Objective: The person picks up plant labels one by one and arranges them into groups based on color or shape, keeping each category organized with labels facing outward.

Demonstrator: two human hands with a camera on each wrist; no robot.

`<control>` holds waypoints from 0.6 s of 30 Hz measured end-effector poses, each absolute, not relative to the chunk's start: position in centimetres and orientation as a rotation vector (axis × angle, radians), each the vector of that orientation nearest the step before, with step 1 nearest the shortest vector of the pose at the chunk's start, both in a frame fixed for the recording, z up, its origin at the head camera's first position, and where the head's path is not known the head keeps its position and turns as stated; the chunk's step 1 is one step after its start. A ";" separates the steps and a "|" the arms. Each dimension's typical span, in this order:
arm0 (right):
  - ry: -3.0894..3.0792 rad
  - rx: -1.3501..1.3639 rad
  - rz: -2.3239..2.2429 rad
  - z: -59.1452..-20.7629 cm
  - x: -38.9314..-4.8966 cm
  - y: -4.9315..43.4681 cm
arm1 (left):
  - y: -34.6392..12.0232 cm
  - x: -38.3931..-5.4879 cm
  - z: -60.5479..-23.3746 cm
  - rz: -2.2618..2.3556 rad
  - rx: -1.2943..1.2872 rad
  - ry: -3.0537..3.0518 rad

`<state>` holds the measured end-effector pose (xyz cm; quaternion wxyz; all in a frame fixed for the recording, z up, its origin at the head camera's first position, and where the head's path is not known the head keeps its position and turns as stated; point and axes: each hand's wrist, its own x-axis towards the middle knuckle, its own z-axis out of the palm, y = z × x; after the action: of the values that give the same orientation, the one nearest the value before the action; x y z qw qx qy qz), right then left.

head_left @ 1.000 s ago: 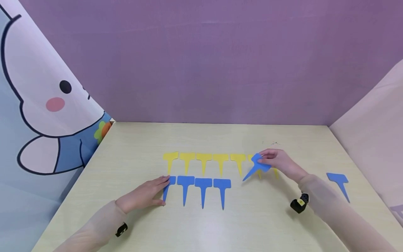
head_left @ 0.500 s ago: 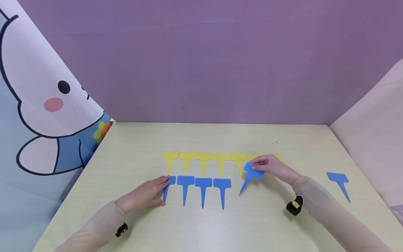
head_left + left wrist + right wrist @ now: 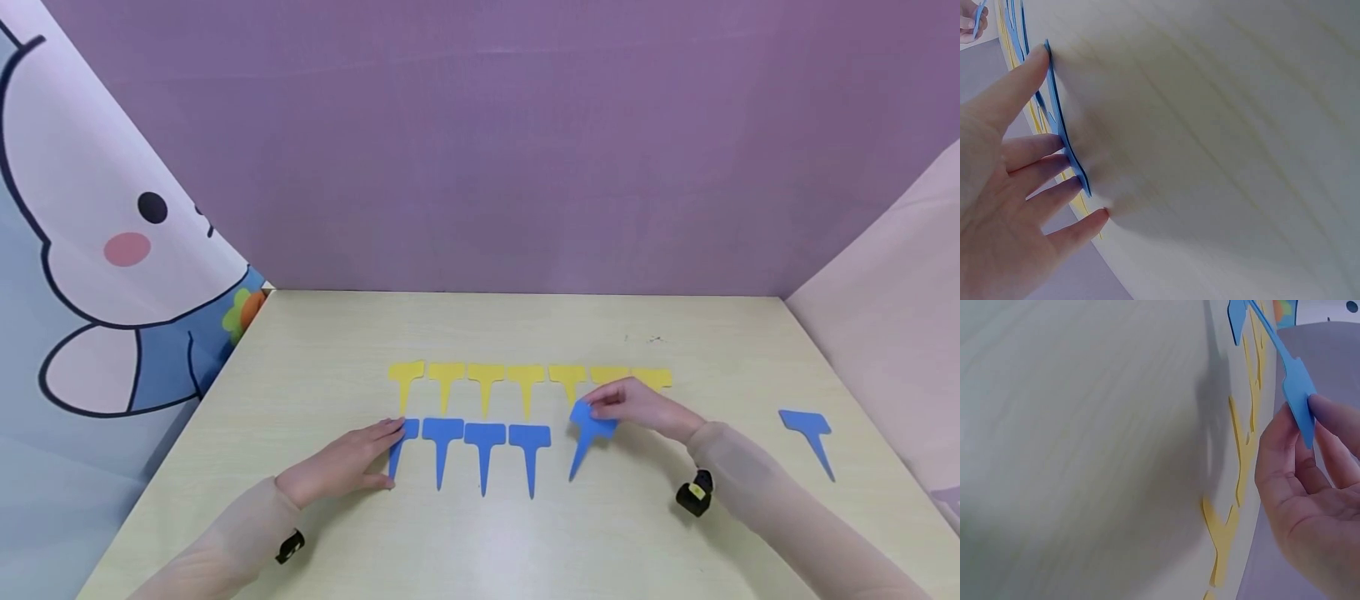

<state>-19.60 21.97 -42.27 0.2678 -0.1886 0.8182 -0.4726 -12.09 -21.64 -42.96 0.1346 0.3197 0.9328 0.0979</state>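
My right hand (image 3: 651, 408) pinches the broad head of a blue T-shaped plant label (image 3: 583, 437) between thumb and fingers, its spike pointing down toward the front. In the right wrist view this held label (image 3: 1298, 387) stands off the table, its shadow cast below. My left hand (image 3: 341, 463) rests on the table, thumb and fingertips touching the leftmost blue plant label (image 3: 395, 461) of the front row and covering part of it. The left wrist view shows its fingers (image 3: 1044, 174) extended against that label's edge. Other blue labels (image 3: 484, 446) lie in line to its right.
Behind the blue row lies a row of several yellow T-shaped plant labels (image 3: 486, 379); my right hand partly covers the ones at its right end. A single blue label (image 3: 810, 429) lies apart at the table's right. A purple wall (image 3: 510, 150) rises behind the table (image 3: 450, 550).
My right hand has brought the blue plant label forward and slightly left, from over the yellow row to the right end of the blue row. My left hand has stayed put.
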 end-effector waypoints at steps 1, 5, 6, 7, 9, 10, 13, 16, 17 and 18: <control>2.205 -0.527 -1.267 -42.3 -19.6 21.9 | -21.7 -12.1 -43.0 0.284 0.926 2.703; 2.230 -0.579 -1.221 -42.6 -19.7 21.5 | -21.7 -12.1 -43.0 0.288 0.919 2.698; 2.241 -0.585 -1.208 -42.7 -19.7 21.4 | -21.7 -12.1 -43.0 0.288 0.917 2.696; 2.247 -0.593 -1.200 -42.7 -19.6 21.3 | -21.7 -12.1 -43.0 0.290 0.916 2.694; 2.267 -0.610 -1.178 -42.7 -19.6 21.1 | -21.7 -12.1 -43.0 0.287 0.917 2.693; 2.274 -0.616 -1.172 -42.7 -19.5 21.0 | -21.7 -12.1 -43.0 0.288 0.920 2.693; 2.285 -0.636 -1.168 -42.8 -19.5 20.7 | -21.7 -12.1 -42.9 0.288 0.924 2.693; 2.298 -0.660 -1.164 -42.9 -19.4 20.4 | -21.8 -12.1 -42.9 0.290 0.929 2.694; 2.302 -0.677 -1.161 -43.0 -19.3 20.3 | -21.8 -12.1 -42.9 0.290 0.928 2.695; 2.308 -0.691 -1.154 -43.0 -19.3 20.2 | -21.8 -12.1 -42.9 0.292 0.928 2.695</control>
<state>-19.29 20.23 -43.05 0.2329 -0.2514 0.8402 -0.4203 -12.06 -21.78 -42.89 0.1379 0.3209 0.9316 0.1008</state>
